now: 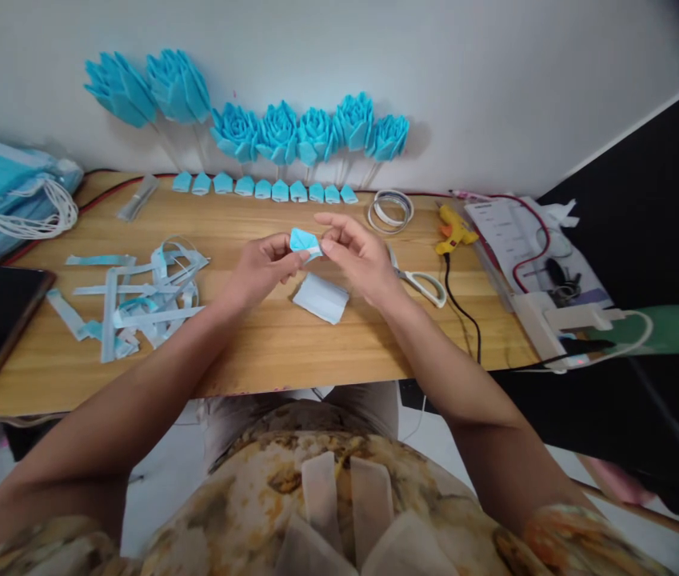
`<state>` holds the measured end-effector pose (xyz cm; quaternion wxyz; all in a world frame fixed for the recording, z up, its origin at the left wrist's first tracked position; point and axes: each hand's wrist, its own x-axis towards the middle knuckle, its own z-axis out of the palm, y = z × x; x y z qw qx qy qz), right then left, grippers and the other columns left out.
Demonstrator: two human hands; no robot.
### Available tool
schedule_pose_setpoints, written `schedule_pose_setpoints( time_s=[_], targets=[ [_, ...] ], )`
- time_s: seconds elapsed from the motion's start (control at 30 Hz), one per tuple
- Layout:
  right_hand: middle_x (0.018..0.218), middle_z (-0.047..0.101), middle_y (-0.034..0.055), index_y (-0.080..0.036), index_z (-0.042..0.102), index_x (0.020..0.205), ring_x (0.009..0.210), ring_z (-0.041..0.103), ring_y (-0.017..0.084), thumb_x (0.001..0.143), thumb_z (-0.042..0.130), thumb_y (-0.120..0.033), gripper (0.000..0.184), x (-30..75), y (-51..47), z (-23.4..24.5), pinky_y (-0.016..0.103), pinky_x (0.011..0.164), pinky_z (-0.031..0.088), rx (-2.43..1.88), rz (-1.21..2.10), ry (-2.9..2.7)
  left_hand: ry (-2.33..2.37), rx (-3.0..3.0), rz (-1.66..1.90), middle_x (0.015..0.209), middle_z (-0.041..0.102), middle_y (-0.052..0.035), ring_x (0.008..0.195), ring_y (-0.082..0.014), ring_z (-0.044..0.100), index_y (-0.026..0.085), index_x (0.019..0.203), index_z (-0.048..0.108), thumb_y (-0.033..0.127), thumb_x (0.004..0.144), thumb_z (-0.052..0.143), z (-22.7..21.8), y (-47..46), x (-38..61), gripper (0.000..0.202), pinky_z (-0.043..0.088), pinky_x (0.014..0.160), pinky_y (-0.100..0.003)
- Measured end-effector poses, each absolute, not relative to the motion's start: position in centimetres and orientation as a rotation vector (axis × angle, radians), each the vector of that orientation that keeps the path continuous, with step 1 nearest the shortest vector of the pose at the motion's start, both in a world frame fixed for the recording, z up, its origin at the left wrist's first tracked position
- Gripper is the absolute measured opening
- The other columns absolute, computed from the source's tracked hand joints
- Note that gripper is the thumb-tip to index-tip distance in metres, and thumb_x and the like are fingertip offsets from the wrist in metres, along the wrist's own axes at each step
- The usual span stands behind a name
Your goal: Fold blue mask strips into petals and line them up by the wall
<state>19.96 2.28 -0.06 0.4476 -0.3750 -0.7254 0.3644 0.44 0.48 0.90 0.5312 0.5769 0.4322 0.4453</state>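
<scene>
Between my two hands, a small folded blue fabric petal (304, 242) is held above the table, a pale strip showing near its lower edge. My left hand (264, 268) pinches its left and lower side with thumb and fingers. At its right corner, the thumb and fingertips of my right hand (357, 254) close on it, the index finger stretched out above. Just below, a light blue-white fabric rectangle (321, 298) lies flat on the wood. White-handled scissors (426, 286) rest by my right wrist, their blades partly hidden behind it.
Folded petals (280, 190) line the table's back, below blue fabric flowers (279, 132) on sticks against the wall. Cut strips (147, 296), a phone (0, 328) and bagged masks (3, 192) lie left. Rightward are tape rolls (390, 210), a yellow glue gun (454, 230) and a power strip (540, 328).
</scene>
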Motion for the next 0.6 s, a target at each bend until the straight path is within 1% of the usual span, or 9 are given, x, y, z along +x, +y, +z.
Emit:
schedule_pose_setpoints(
  time_s=[0.1,0.2,0.27,0.37,0.53,0.6],
  targets=[
    [0.096,0.07,0.0021,-0.023,0.062,0.131,0.092,0.068,0.016,0.1,0.056,-0.049,0.041,20.44,2.02,-0.1,0.035,0.086,0.059,-0.949,0.962,-1.758,1.07,1.405,1.045,0.067,0.057,0.0025,0.058,-0.0095,0.045,0.017,0.08,0.068,0.04,0.077,0.077,0.81,0.62,0.32,0.025,0.037,0.057,-0.024],
    [0.1,0.073,0.0026,-0.023,0.064,0.131,0.092,0.069,0.016,0.094,0.065,-0.045,0.043,20.77,1.97,-0.2,0.034,0.085,0.058,-0.933,1.003,-1.787,1.082,1.475,0.997,0.07,0.06,0.0016,0.062,-0.0103,0.046,0.017,0.081,0.069,0.038,0.078,0.075,1.11,0.58,0.38,0.022,0.038,0.059,-0.024],
    [0.097,0.073,0.0016,-0.023,0.065,0.131,0.088,0.068,0.015,0.091,0.068,-0.04,0.043,20.8,2.0,-0.32,0.032,0.081,0.058,-0.935,0.996,-1.807,1.08,1.521,0.971,0.07,0.06,0.0015,0.064,-0.0105,0.046,0.017,0.079,0.069,0.037,0.079,0.072,1.29,0.53,0.45,0.02,0.037,0.06,-0.024],
    [0.092,0.071,0.0001,-0.021,0.066,0.129,0.081,0.065,0.013,0.09,0.066,-0.033,0.041,20.67,2.01,-0.42,0.029,0.076,0.056,-0.959,0.963,-1.809,1.09,1.556,0.958,0.07,0.058,0.0016,0.064,-0.0107,0.044,0.018,0.076,0.066,0.038,0.081,0.071,1.33,0.53,0.46,0.021,0.035,0.06,-0.024],
    [0.085,0.068,-0.0014,-0.02,0.066,0.129,0.075,0.06,0.011,0.089,0.066,-0.029,0.042,20.38,1.89,-0.39,0.027,0.071,0.052,-0.969,0.91,-1.773,1.093,1.528,0.978,0.068,0.055,0.0012,0.062,-0.0109,0.044,0.018,0.074,0.062,0.044,0.08,0.073,1.09,0.7,0.3,0.028,0.034,0.058,-0.025],
    [0.083,0.066,-0.0022,-0.02,0.066,0.13,0.074,0.059,0.011,0.089,0.066,-0.029,0.042,20.29,1.85,-0.48,0.027,0.071,0.051,-0.973,0.893,-1.77,1.086,1.504,0.979,0.068,0.055,0.0012,0.061,-0.0108,0.044,0.018,0.073,0.062,0.044,0.079,0.074,1.01,0.77,0.23,0.028,0.035,0.057,-0.025]
  ],
)
